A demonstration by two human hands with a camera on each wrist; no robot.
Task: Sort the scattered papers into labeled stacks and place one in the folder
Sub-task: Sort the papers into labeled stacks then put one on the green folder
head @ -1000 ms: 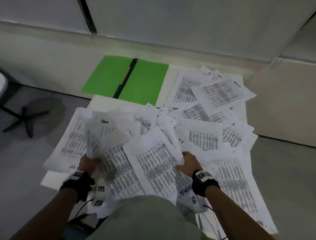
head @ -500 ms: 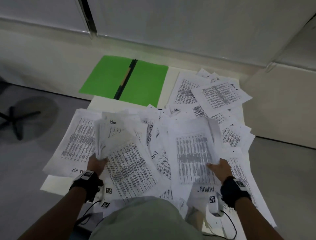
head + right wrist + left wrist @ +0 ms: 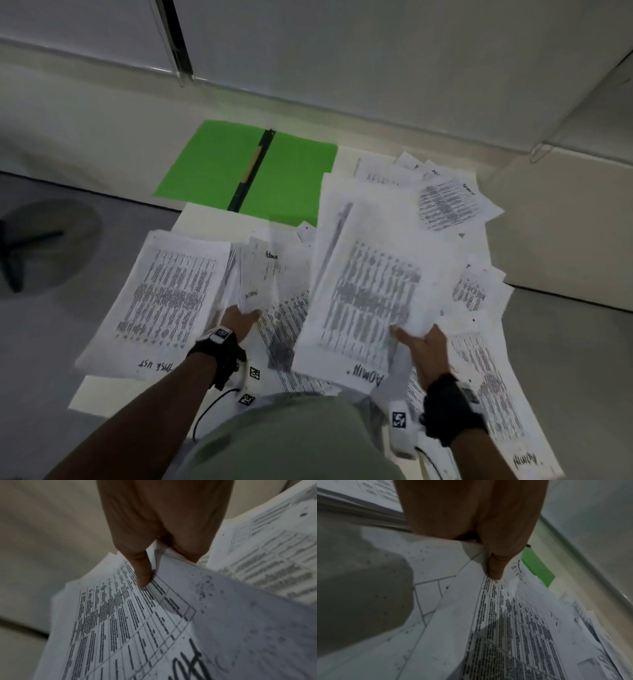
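Note:
Printed sheets cover the white table (image 3: 219,222). My right hand (image 3: 416,342) pinches a bundle of sheets (image 3: 370,291) marked ADMIN and holds it above the pile; the right wrist view shows the thumb (image 3: 142,573) pressed on the printed top sheet (image 3: 120,622). My left hand (image 3: 239,317) grips a smaller bunch of papers (image 3: 263,274) with "Admin" written on it; in the left wrist view the thumb (image 3: 495,566) pins the sheets (image 3: 505,628). The open green folder (image 3: 205,171) lies at the table's far left, with a pen (image 3: 255,168) along its fold.
A stack labelled "TASK LIST" (image 3: 164,301) overhangs the table's left edge. More loose sheets (image 3: 448,202) lie at the far right and near right (image 3: 493,394). A chair base (image 3: 20,250) stands on the floor to the left. A low cabinet (image 3: 565,222) is on the right.
My right hand has lifted its ADMIN bundle up and to the right, off the pile. The left hand has moved right with its bunch, uncovering the left stack.

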